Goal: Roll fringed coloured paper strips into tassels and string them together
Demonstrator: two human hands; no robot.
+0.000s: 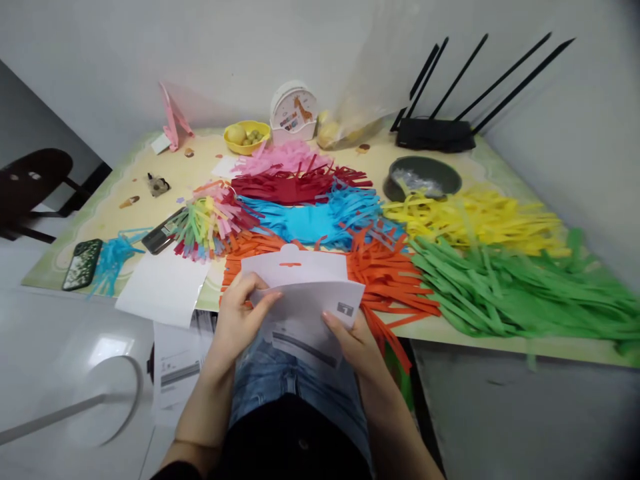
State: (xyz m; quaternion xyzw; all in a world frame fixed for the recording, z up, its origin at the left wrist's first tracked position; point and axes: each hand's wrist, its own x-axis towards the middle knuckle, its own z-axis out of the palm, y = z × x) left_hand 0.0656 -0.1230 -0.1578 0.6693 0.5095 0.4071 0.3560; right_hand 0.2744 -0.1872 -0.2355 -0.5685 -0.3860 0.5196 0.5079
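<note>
My left hand [240, 313] and my right hand [353, 340] hold a white printed sheet [310, 313] over my lap, at the near edge of the table. The left fingers pinch its upper left edge; the right fingers grip its lower right side. Behind the sheet stands a white card packet with an orange mark [293, 265]. Orange paper strips [385, 277] lie right behind both hands.
Piles of cut strips cover the table [150, 200]: green [510, 287], yellow [475, 217], blue [310, 220], red [295, 187], pink [280, 159], mixed colours [210, 227]. White sheets [163, 287] at left edge, two phones [83, 263], dark bowl [423, 177], yellow bowl [246, 135], router [433, 133].
</note>
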